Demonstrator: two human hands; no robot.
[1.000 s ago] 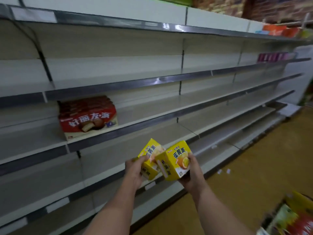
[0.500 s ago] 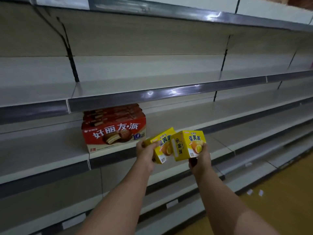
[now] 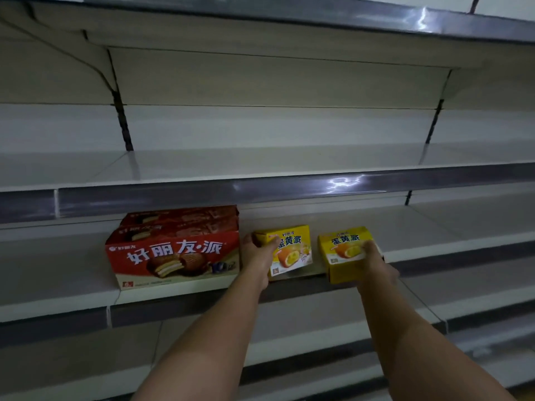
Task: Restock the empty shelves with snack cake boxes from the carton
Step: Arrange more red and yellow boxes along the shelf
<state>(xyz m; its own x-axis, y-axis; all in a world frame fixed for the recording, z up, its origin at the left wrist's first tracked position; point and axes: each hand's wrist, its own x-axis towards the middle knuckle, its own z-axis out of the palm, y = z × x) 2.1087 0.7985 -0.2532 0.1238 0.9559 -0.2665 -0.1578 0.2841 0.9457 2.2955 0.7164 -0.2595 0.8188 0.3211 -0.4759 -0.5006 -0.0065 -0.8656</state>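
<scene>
On shelf (image 3: 434,227), "蛋黄派" boxes (image 3: 292,250)

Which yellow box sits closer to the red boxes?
The yellow box in the left hand, i.e. the left yellow box. It stands just right of the red boxes, with the hand between them. The right yellow box, held by the right hand, is farther along the shelf.

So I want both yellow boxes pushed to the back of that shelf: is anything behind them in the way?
Nothing visible. The shelf behind the left yellow box and the right yellow box looks bare. The red boxes sit beside the left hand, not behind.
</scene>
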